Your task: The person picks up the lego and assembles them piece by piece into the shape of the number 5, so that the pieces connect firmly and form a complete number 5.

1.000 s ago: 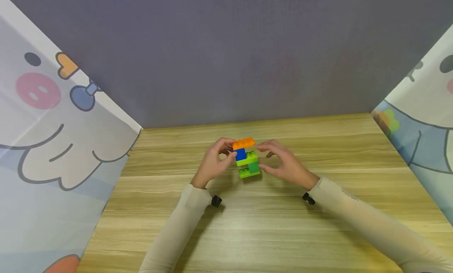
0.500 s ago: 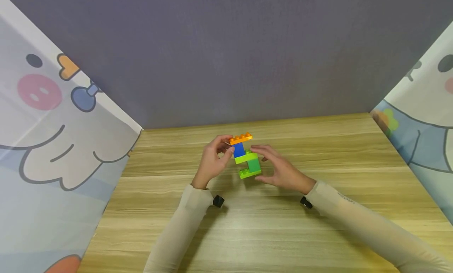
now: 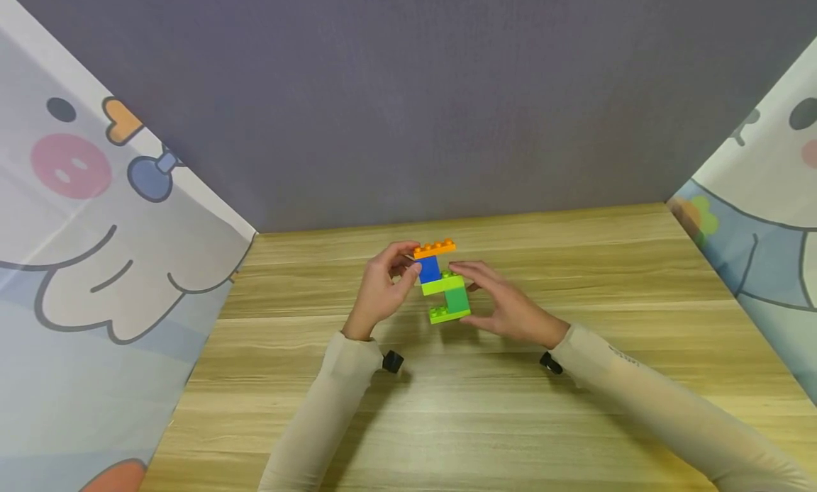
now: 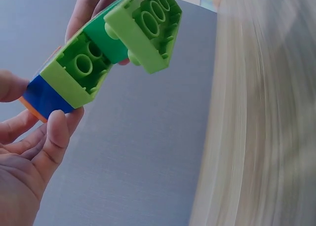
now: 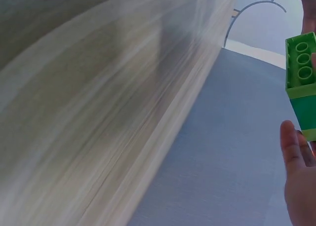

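My hands hold a stepped stack of toy building bricks above the table. On top lies an orange brick [image 3: 435, 248], over a blue brick [image 3: 429, 269]. Beneath them come a lime brick [image 3: 442, 285], a dark green brick [image 3: 456, 300] and another lime brick [image 3: 449, 314] at the bottom. My left hand [image 3: 381, 286] pinches the blue brick from the left, seen closer in the left wrist view. From the right, my right hand [image 3: 513, 304] grips the lower part, fingers by the upper lime brick, thumb at the bottom one. Hollow undersides show in the left wrist view.
A wood-grain table [image 3: 472, 414] spreads under both arms. Behind it rises a grey wall panel [image 3: 447, 102]. Side panels with cartoon prints stand at the left [image 3: 96, 251] and right [image 3: 766, 194].
The stack has tilted, its top shifting slightly left and away. My right hand has moved in from beside the stack to grip its lower part. The left hand keeps its pinch.
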`<state>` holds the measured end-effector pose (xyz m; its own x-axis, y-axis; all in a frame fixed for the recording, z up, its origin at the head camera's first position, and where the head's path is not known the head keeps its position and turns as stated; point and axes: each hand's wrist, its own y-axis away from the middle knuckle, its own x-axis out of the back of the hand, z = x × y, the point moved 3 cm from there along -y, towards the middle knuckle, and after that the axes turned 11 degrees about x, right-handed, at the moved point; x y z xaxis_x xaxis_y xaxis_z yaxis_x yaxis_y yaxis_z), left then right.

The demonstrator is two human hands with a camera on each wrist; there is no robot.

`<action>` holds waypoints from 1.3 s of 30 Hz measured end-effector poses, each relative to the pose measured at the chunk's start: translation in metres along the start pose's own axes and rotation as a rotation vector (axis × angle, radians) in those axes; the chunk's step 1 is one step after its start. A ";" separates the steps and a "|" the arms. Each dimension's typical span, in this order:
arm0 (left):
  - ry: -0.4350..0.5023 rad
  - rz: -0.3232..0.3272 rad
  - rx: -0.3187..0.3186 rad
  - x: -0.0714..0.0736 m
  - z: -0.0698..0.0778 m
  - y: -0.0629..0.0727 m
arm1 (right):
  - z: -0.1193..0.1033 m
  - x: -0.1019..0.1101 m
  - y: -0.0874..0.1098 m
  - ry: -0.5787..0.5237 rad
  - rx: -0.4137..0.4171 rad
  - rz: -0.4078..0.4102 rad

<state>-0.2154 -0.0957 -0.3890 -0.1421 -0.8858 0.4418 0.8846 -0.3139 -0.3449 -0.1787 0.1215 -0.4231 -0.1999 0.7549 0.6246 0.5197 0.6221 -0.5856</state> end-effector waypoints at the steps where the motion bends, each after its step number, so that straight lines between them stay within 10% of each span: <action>1: 0.001 -0.002 -0.006 0.000 -0.001 0.000 | 0.000 0.001 0.000 -0.004 -0.001 0.003; 13: -0.201 -0.178 -0.139 -0.004 -0.003 -0.004 | 0.000 0.010 -0.002 0.003 0.000 0.020; 22: -0.387 -0.149 -0.196 -0.005 0.004 -0.005 | -0.007 0.016 -0.005 0.044 0.016 -0.029; 39: -0.416 -0.107 -0.280 -0.002 0.010 -0.005 | -0.010 0.018 -0.004 0.017 0.007 -0.043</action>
<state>-0.2152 -0.0888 -0.3804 0.0137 -0.6503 0.7596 0.7135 -0.5258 -0.4631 -0.1761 0.1301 -0.4041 -0.2082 0.7238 0.6579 0.5048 0.6556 -0.5615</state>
